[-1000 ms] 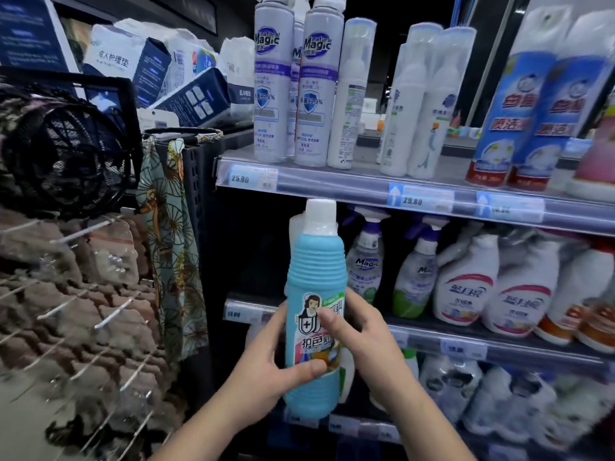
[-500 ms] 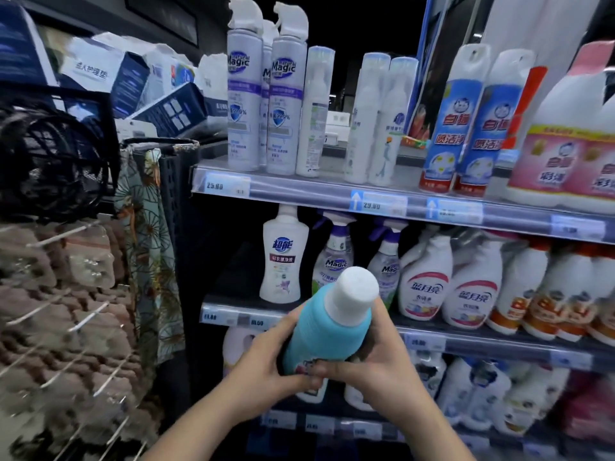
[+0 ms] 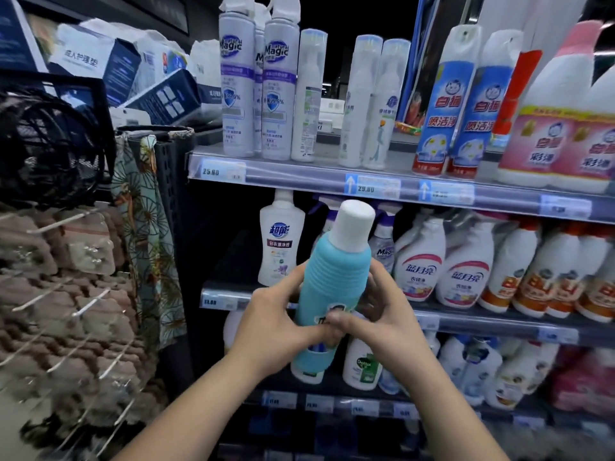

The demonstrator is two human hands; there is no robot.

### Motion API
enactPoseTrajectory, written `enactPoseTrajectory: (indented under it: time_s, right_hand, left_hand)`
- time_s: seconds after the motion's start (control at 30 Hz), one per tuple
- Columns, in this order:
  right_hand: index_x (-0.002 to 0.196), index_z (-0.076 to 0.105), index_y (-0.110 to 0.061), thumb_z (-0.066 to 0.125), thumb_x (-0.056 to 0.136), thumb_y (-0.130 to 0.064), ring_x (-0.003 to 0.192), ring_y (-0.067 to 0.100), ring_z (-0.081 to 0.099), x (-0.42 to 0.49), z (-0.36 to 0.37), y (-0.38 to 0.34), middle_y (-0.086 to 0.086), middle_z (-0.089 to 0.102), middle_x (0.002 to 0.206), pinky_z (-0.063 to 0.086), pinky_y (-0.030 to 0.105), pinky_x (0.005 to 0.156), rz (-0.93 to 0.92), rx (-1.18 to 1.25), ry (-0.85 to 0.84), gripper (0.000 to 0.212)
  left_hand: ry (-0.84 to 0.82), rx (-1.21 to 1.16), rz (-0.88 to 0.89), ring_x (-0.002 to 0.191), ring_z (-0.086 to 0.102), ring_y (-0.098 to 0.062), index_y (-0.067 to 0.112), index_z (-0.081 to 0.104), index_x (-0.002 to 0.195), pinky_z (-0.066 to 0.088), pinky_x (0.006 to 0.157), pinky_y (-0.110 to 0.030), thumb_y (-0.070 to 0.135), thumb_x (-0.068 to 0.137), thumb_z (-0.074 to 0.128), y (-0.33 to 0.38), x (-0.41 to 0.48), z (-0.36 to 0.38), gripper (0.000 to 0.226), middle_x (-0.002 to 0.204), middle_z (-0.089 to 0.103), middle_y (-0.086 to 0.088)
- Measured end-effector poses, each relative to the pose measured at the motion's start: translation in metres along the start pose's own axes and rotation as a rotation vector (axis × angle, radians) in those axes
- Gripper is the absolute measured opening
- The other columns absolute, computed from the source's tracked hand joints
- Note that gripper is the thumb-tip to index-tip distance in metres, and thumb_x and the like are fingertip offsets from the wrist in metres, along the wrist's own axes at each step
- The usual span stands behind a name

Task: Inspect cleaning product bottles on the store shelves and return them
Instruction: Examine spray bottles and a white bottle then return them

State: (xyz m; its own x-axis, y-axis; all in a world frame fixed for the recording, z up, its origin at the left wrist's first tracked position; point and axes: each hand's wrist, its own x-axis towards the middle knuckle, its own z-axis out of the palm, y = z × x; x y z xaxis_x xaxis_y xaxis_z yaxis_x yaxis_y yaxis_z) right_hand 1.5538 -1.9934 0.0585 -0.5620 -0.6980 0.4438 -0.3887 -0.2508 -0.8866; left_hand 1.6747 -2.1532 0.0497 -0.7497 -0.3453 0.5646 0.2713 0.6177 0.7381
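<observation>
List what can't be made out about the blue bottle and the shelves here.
Head view: label of the blue bottle mostly covered by the left hand and right hand.
Head view: the price tag under the spray cans is too blurred to read.
Head view: the pink-labelled bottles are cut off by the right edge.

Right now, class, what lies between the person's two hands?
In the head view, the blue bottle with the white cap lies between them, its cap leaning right. The left hand and the right hand both grip its lower body.
</observation>
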Motion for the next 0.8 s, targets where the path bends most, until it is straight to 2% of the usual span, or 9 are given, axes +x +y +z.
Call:
enactPoseTrajectory:
  time_s: [0.1, 0.17, 0.23, 0.33, 0.43, 0.57, 0.6, 0.7, 0.8]
  right_hand:
    - [0.143, 0.053, -0.022, 0.089, 0.083, -0.025, 0.116, 0.025, 0.075, 0.004, 0.006, -0.002, 0.006, 0.079, 0.124, 0.063, 0.040, 0.093, 0.063, 0.146, 0.091, 0.070]
    - [0.144, 0.051, -0.008, 0.083, 0.091, -0.021, 0.104, 0.025, 0.078, 0.008, 0.012, -0.004, 0.011, 0.081, 0.116, 0.065, 0.036, 0.086, 0.137, 0.323, 0.132, 0.064]
    - [0.141, 0.054, -0.001, 0.076, 0.095, -0.025, 0.096, 0.027, 0.078, 0.011, 0.017, -0.006, 0.017, 0.080, 0.114, 0.065, 0.038, 0.080, 0.217, 0.488, 0.133, 0.056]
    - [0.136, 0.061, 0.001, 0.071, 0.092, -0.034, 0.105, 0.037, 0.074, 0.016, 0.023, -0.007, 0.028, 0.071, 0.131, 0.064, 0.048, 0.087, 0.290, 0.622, 0.040, 0.057]
    - [0.143, 0.056, 0.001, 0.065, 0.098, -0.034, 0.120, 0.041, 0.068, 0.022, 0.028, 0.002, 0.031, 0.062, 0.144, 0.060, 0.052, 0.097, 0.306, 0.676, -0.013, 0.058]
    - [0.149, 0.054, -0.002, 0.073, 0.098, -0.038, 0.127, 0.036, 0.067, 0.032, 0.029, 0.011, 0.028, 0.060, 0.149, 0.056, 0.051, 0.107, 0.294, 0.769, -0.171, 0.066]
    - [0.149, 0.056, -0.004, 0.074, 0.097, -0.042, 0.128, 0.035, 0.067, 0.033, 0.029, 0.013, 0.024, 0.063, 0.148, 0.054, 0.050, 0.110, 0.295, 0.772, -0.236, 0.067]
    - [0.144, 0.062, -0.004, 0.077, 0.096, -0.038, 0.124, 0.033, 0.069, 0.037, 0.031, 0.020, 0.020, 0.069, 0.140, 0.054, 0.049, 0.109, 0.282, 0.739, -0.343, 0.061]
    - [0.142, 0.063, -0.006, 0.079, 0.094, -0.032, 0.121, 0.032, 0.071, 0.045, 0.034, 0.020, 0.019, 0.071, 0.136, 0.057, 0.045, 0.103, 0.248, 0.655, -0.309, 0.057]
  left_hand:
    - [-0.031, -0.054, -0.090, 0.115, 0.070, -0.002, 0.052, 0.053, 0.145, 0.058, 0.097, -0.037, 0.056, 0.075, 0.085, 0.006, 0.000, -0.004, 0.077, 0.120, 0.077, 0.017]
    - [-0.114, -0.266, -0.202, 0.122, 0.070, -0.015, 0.047, 0.050, 0.151, 0.056, 0.103, -0.037, 0.047, 0.083, 0.078, 0.003, -0.002, -0.011, 0.073, 0.126, 0.076, 0.000]
    - [-0.195, -0.481, -0.323, 0.119, 0.073, -0.024, 0.041, 0.049, 0.151, 0.062, 0.094, -0.034, 0.034, 0.088, 0.070, 0.002, -0.005, -0.017, 0.067, 0.125, 0.077, -0.008]
    - [-0.168, -0.567, -0.379, 0.100, 0.079, -0.023, 0.033, 0.050, 0.152, 0.066, 0.072, -0.034, 0.025, 0.086, 0.069, -0.003, -0.009, -0.019, 0.069, 0.114, 0.081, -0.009]
    - [-0.102, -0.595, -0.390, 0.101, 0.079, -0.028, 0.026, 0.050, 0.154, 0.066, 0.076, -0.036, 0.021, 0.088, 0.082, -0.007, -0.005, -0.023, 0.074, 0.118, 0.079, -0.018]
    - [-0.156, -0.694, -0.370, 0.093, 0.080, -0.022, 0.020, 0.046, 0.157, 0.063, 0.072, -0.025, 0.017, 0.093, 0.077, -0.012, -0.007, -0.030, 0.072, 0.115, 0.080, -0.015]
    - [-0.174, -0.753, -0.376, 0.091, 0.080, -0.019, 0.021, 0.046, 0.157, 0.062, 0.070, -0.023, 0.024, 0.090, 0.082, -0.013, -0.008, -0.031, 0.076, 0.114, 0.080, -0.013]
    - [-0.224, -0.859, -0.426, 0.108, 0.077, -0.022, 0.027, 0.048, 0.154, 0.063, 0.076, -0.028, 0.047, 0.069, 0.095, -0.022, -0.013, -0.035, 0.099, 0.131, 0.075, -0.009]
    - [-0.245, -0.882, -0.431, 0.116, 0.074, -0.020, 0.031, 0.042, 0.155, 0.062, 0.079, -0.027, 0.034, 0.091, 0.074, -0.036, -0.015, -0.037, 0.072, 0.138, 0.072, -0.002]
